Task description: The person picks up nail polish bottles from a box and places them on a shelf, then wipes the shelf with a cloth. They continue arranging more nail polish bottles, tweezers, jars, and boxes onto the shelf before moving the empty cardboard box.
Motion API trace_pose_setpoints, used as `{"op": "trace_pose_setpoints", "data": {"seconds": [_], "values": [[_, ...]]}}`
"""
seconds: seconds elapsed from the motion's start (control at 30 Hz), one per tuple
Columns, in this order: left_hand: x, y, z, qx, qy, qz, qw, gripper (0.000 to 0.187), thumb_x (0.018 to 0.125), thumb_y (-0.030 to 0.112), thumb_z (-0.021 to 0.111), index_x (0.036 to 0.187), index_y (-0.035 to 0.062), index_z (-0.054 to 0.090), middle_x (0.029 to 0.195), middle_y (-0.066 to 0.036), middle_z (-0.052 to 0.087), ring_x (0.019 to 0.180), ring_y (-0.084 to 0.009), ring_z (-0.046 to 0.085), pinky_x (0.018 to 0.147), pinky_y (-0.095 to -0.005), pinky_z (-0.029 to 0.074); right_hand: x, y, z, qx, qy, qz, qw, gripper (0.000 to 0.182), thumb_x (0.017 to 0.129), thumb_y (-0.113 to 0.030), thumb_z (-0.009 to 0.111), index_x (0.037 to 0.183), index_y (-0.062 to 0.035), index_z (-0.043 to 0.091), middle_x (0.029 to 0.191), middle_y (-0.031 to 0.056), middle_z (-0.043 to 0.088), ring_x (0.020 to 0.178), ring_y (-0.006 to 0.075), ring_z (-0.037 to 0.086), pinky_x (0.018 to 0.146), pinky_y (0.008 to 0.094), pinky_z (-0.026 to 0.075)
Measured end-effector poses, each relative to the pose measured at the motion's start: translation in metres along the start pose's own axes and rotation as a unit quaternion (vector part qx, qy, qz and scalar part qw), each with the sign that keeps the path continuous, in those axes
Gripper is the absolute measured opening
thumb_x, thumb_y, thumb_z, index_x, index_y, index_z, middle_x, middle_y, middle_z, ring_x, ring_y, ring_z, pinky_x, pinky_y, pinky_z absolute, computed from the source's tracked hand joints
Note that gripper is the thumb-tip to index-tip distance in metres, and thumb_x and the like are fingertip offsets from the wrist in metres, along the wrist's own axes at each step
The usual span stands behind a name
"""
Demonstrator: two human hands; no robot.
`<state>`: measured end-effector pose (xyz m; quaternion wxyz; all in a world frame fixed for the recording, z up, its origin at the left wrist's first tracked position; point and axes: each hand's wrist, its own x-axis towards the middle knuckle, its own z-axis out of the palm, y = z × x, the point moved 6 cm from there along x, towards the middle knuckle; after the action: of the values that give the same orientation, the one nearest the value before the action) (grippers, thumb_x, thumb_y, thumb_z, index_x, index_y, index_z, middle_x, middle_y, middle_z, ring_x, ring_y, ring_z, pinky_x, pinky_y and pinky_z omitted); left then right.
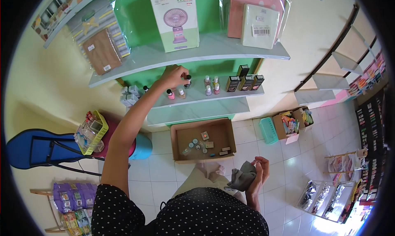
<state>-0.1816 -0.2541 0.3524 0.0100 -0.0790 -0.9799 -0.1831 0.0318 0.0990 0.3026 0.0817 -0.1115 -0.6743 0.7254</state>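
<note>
My left hand reaches up to the middle shelf, with its fingertips closed at the black cap of a small dark nail polish bottle. Close below it on the shelf stand a pink nail polish bottle and a pale one. Further right are several more small bottles with light caps. Down by my waist, my right hand grips a crumpled grey cloth.
Small black boxes stand at the shelf's right end. Above is a shelf bearing a mini fan box and wrapped packs. An open cardboard box with small items sits on the floor, and a yellow basket is at left.
</note>
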Motion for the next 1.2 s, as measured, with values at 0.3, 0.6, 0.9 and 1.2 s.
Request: {"op": "trace_pose_setpoints", "data": {"seconds": [0.3, 0.6, 0.9, 1.2], "values": [[0.013, -0.017, 0.021, 0.049, -0.077, 0.035, 0.995, 0.017, 0.059, 0.015, 0.069, 0.071, 0.0052, 0.063, 0.065, -0.007, 0.061, 0.060, -0.0172, 0.058, 0.058, -0.0288, 0.046, 0.000, 0.010, -0.005, 0.018, 0.007, 0.030, 0.999, 0.022, 0.080, -0.019, 0.046, 0.088, 0.0006, 0.052, 0.075, 0.0047, 0.048, 0.074, 0.0116, 0.042, 0.070, 0.0233, 0.033], [0.011, -0.036, 0.028, -0.013, -0.087, 0.039, 0.995, 0.015, 0.058, 0.006, 0.066, 0.072, 0.0031, 0.062, 0.064, -0.006, 0.060, 0.049, -0.0155, 0.058, 0.050, -0.0267, 0.046, 0.002, 0.010, -0.003, 0.000, 0.006, 0.032, 0.999, 0.021, 0.080, -0.017, 0.045, 0.087, 0.0012, 0.052, 0.073, 0.0049, 0.048, 0.073, 0.0118, 0.043, 0.069, 0.0240, 0.034], [0.004, -0.033, 0.018, -0.001, -0.097, 0.020, 0.995, 0.025, 0.059, 0.004, 0.066, 0.084, 0.0024, 0.060, 0.082, -0.009, 0.061, 0.071, -0.0194, 0.059, 0.065, -0.0295, 0.046, 0.003, 0.009, 0.000, 0.003, -0.001, 0.032, 0.999, 0.022, 0.079, -0.018, 0.045, 0.087, 0.0014, 0.052, 0.073, 0.0047, 0.048, 0.072, 0.0120, 0.043, 0.068, 0.0240, 0.034], [-0.064, -0.068, -0.040, 0.057, -0.013, -0.060, 0.996, 0.026, 0.066, 0.002, 0.062, 0.091, 0.0051, 0.058, 0.097, -0.010, 0.057, 0.094, -0.0238, 0.054, 0.080, -0.0324, 0.042, 0.002, 0.015, -0.003, 0.020, 0.010, 0.054, 0.998, 0.021, 0.079, -0.018, 0.045, 0.086, 0.0010, 0.052, 0.073, 0.0041, 0.048, 0.071, 0.0108, 0.042, 0.066, 0.0230, 0.035]]}}
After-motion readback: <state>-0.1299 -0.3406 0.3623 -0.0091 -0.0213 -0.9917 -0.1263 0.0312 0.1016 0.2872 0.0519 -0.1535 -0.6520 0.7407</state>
